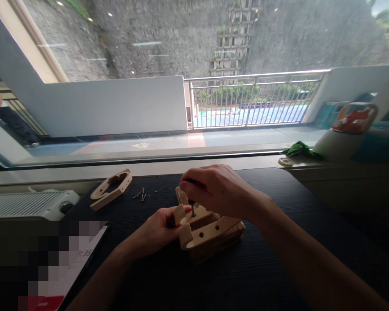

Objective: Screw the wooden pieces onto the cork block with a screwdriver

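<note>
The left hand (155,231) clasped the pale, curved wooden model (210,235) on the ribbed black mat (246,268). The right hand (218,190) pinched a dark screwdriver (192,210), its thin shaft upright on the wood.

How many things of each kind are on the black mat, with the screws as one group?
Wooden model, held by left hand: 1
Loose wooden piece: 1
Screw group: 1
Screwdriver, in right hand: 1
Paper sheet: 1
Total: 5

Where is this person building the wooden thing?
Probably an indoor work desk by a big window: a dark tabletop with a wooden model, a screwdriver and loose screws, and a railing outside the glass.
</note>
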A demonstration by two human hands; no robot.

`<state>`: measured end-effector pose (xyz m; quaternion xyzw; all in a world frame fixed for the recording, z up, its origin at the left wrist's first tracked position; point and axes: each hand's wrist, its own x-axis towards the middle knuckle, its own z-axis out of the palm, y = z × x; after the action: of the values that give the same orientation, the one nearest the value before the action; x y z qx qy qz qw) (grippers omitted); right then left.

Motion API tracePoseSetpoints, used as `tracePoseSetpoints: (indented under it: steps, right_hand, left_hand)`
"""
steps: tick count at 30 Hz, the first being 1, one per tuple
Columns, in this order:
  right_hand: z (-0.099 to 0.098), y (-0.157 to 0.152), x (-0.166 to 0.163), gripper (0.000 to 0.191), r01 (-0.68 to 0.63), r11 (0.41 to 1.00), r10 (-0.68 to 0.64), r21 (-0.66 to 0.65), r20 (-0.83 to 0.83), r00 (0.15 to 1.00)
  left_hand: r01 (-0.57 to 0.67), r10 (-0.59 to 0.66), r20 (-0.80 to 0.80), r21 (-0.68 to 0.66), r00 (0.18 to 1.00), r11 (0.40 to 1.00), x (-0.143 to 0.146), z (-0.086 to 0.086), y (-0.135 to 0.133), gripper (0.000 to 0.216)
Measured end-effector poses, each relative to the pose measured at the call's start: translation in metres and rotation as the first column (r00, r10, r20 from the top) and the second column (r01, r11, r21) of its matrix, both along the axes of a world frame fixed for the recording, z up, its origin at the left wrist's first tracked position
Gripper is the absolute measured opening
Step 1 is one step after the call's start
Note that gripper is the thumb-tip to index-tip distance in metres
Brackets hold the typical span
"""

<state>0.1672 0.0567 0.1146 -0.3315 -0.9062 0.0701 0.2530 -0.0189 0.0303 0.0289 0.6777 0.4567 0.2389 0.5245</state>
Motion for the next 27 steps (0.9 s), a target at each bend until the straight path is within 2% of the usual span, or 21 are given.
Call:
tracePoseSetpoints:
  steps: [5,14,20,27]
  right_hand:
    - [0.002,0.001,-0.001,0.029,-0.033,0.999,0.032,-0.007,-0.007,0.999]
    - [-0.005,0.008,0.002,0.031,0.099,0.993,-0.096,0.063,-0.037,0.995]
    - [0.0,-0.001,-0.002,0.025,-0.03,0.998,0.031,0.06,-0.023,0.999]
    - [-0.003,0.006,0.002,0.027,-0.008,0.998,0.01,0.069,-0.025,1.0]
  left_hand:
    - [0.014,-0.014,0.039,-0.005,0.999,1.0,0.001,0.001,-0.001,0.027]
    - [0.009,-0.006,0.056,-0.044,0.998,0.999,-0.001,-0.001,0.001,0.039]
    - [0.01,-0.009,0.043,-0.014,0.999,1.0,0.001,0.001,0.0,0.028]
    - [0.014,-0.012,0.058,-0.023,0.998,1.0,-0.001,-0.002,0.001,0.036]
